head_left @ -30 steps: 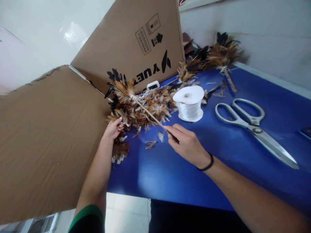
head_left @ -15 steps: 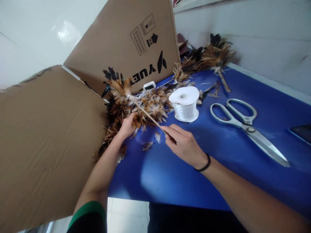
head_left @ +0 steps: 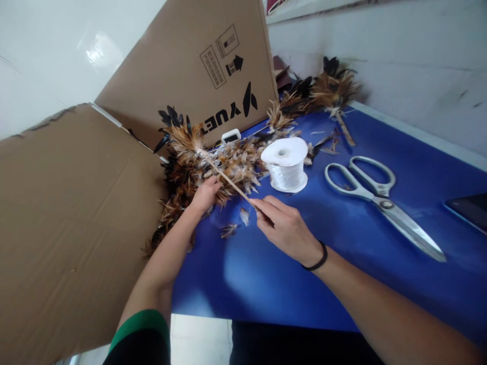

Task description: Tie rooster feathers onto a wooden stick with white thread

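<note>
My right hand [head_left: 285,225] is closed round the lower end of a thin wooden stick [head_left: 232,182]. Brown and black feathers [head_left: 184,137] are bound to the stick's far end, over the feather pile. My left hand [head_left: 207,194] is at the near edge of the pile of brown feathers [head_left: 239,162], its fingers pressed together; what they hold, if anything, is too small to make out. Just right of the pile a white spool of clear thread [head_left: 287,175] stands upright. A few loose feathers [head_left: 244,217] lie between my hands on the blue table.
Large scissors [head_left: 386,203] lie on the blue table [head_left: 266,289] at the right, near a phone [head_left: 470,210]. Cardboard panels [head_left: 76,228] stand at the left and back. Another feather bunch [head_left: 335,88] lies at the back right, and a small white device [head_left: 231,136] behind the pile.
My left hand has moved slightly right along the edge of the feather pile. My right hand keeps its hold on the stick. The whole view has shifted a little.
</note>
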Demonstrator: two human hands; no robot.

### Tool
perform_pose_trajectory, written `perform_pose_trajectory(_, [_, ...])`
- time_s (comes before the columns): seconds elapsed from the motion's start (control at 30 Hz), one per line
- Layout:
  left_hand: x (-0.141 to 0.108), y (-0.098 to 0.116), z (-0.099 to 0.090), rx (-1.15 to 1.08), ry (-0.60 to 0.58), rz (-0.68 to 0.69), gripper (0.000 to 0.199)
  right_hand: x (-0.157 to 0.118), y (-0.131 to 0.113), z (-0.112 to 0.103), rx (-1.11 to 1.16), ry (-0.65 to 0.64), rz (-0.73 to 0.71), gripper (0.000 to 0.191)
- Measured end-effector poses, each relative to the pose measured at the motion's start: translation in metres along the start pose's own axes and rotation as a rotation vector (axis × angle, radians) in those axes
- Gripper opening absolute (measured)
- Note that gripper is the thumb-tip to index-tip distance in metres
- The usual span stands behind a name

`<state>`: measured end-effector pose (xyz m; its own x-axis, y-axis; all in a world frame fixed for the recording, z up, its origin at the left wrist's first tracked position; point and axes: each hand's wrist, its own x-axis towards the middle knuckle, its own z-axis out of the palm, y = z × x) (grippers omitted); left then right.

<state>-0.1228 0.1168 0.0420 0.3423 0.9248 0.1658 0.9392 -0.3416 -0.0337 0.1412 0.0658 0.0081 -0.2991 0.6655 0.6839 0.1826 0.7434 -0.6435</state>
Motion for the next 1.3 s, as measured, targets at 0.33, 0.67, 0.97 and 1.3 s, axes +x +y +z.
perform_pose_trajectory(0.33, [-0.108, 0.027, -0.076, -0.682, 0.091, -0.543, 0.027, -0.001, -0.003, 0.0, 0.043, 0.011, -0.017, 0.033])
perform_pose_trajectory(0.67, [-0.206, 0.045, -0.02, -0.237, -0.245, -0.785, 0.018, -0.005, -0.003, 0.003, 0.01, -0.007, -0.043, 0.032])
perform_pose_trajectory(0.97, [-0.226, 0.056, -0.01, 0.09, -0.007, -0.795, 0.035, -0.005, -0.003, 0.004, -0.002, -0.019, -0.036, 0.032])
perform_pose_trajectory(1.3, [-0.222, 0.025, 0.014, 0.08, 0.046, -0.855, 0.008, -0.011, 0.002, 0.011, -0.028, -0.08, -0.033, 0.03])
